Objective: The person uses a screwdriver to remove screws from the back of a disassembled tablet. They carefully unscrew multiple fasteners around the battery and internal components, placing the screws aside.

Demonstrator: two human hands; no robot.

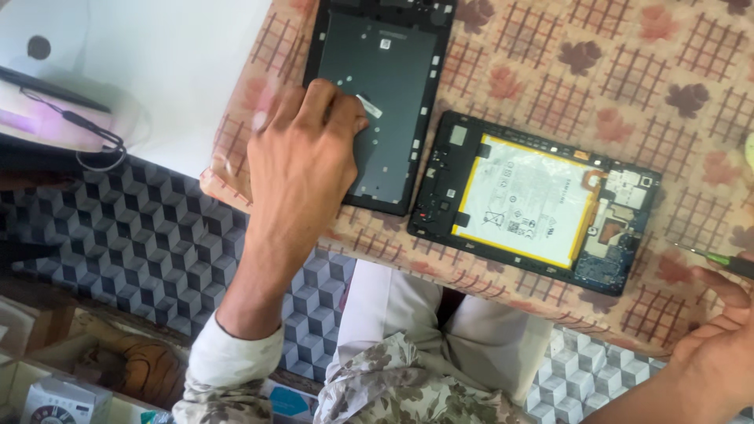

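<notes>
1. Tablet body (534, 200), opened with its inner side up, lies near the tabletop's (628, 71) near edge, toward the right; a white battery (522, 200) with a yellow border fills most of its frame, and a circuit board (620, 228) sits at its right end.
2. Right hand (719, 345) is at the near right corner, just off the tabletop's edge, its fingers loosely curled; it appears to hold a thin tool with a green shaft (726, 259), which shows at the right border, though the grip itself is cut off by the frame.
3. Left hand (302, 157) reaches in from the near side, palm down and fingers bent, its fingertips pressing on the back cover (385, 102); it grips nothing.
4. The back cover, a dark grey panel lying inner side up, sits farther back and to the left of the tablet body, close beside it but apart, running up to the far edge of the view.
5. A cloth with a brown grid and leaf print covers the tabletop.
6. Beyond the tabletop's left edge stands a white surface (173, 71) with a dark cable (86, 129) on it.
</notes>
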